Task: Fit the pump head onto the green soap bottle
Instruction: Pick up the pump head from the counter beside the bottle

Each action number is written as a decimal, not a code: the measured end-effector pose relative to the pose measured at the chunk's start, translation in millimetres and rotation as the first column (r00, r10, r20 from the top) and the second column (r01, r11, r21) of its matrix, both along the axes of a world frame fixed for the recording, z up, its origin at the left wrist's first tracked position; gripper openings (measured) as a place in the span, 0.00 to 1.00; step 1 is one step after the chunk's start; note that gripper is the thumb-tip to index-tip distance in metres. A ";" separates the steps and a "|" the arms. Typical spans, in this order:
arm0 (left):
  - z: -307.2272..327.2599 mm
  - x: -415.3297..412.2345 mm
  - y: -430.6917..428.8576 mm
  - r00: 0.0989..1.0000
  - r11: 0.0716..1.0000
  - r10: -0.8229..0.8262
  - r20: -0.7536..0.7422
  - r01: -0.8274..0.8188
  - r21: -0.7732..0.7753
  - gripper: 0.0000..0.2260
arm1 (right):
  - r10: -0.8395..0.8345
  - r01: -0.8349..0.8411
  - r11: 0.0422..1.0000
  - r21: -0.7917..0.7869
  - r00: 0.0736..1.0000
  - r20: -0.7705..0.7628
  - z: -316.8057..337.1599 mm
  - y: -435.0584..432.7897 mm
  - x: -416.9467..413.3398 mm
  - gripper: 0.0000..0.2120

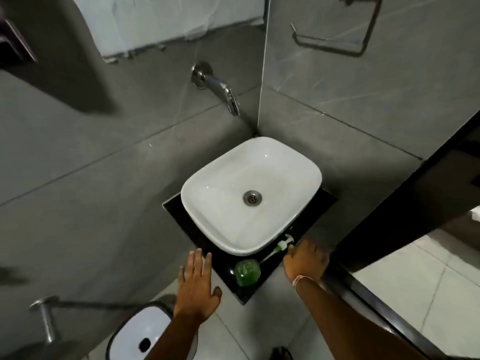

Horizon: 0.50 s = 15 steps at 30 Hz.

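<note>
A green soap bottle (247, 272) stands on the black bench (228, 263), at the bench's near corner, just in front of the white basin (207, 203). Its neck is open with no pump on it, and the green body looks translucent; how much soap it holds cannot be told. The pump head (283, 244) lies on its side along the bench's near-right edge, between the basin and that edge, its white nozzle pointing away and its thin tube running back toward the bottle.

The right hand (305, 261) is at the near-right edge of the bench, fingers curled downward, its fingertips just beside the pump head's collar; whether they touch or grip it cannot be told. A pale band circles that wrist. The left hand (197, 284) hovers flat and spread, grasping nothing, at the near-left edge of the bench, apart from the bottle.

The basin holds nothing but its metal drain (252, 197) and looks dry. A chrome tap (220, 90) juts from the grey tiled wall above the basin's far corner. On the floor by the left forearm stands a white bin (140, 331) with a dark opening in its lid; its contents are hidden.
</note>
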<state>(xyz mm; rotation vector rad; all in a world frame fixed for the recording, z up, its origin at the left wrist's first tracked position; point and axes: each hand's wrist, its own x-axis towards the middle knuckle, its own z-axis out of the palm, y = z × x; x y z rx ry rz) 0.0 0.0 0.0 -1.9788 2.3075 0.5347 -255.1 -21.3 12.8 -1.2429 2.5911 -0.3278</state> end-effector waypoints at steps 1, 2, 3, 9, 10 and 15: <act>-6.3 -5.4 2.0 1.000 0.999 -0.006 -0.027 0.007 0.033 0.40 | -0.067 0.063 0.996 0.065 0.996 0.066 -5.0 -3.4 0.2 0.23; -13.5 -11.0 1.7 0.998 0.998 -0.003 -0.063 0.007 0.059 0.41 | -0.126 0.112 0.987 0.119 0.985 0.117 -8.2 -7.9 1.5 0.24; -21.2 -16.8 4.0 0.997 0.997 -0.003 -0.072 0.009 0.075 0.41 | -0.159 0.134 0.978 0.162 0.975 0.152 -14.1 -11.3 1.3 0.26; -51.2 -35.3 5.2 0.986 0.998 0.031 -0.163 -0.020 0.068 0.40 | -0.327 0.252 0.936 0.247 0.883 0.337 -37.3 -35.7 -2.1 0.35; -54.0 -36.5 4.4 0.983 0.998 0.035 -0.182 -0.023 0.067 0.39 | -0.356 0.275 0.927 0.255 0.860 0.365 -40.4 -40.0 -3.9 0.35; -59.5 -39.3 -3.0 0.951 0.994 0.109 -0.289 -0.101 0.042 0.34 | -0.417 0.317 0.903 0.290 0.809 0.414 -46.2 -49.1 -8.7 0.37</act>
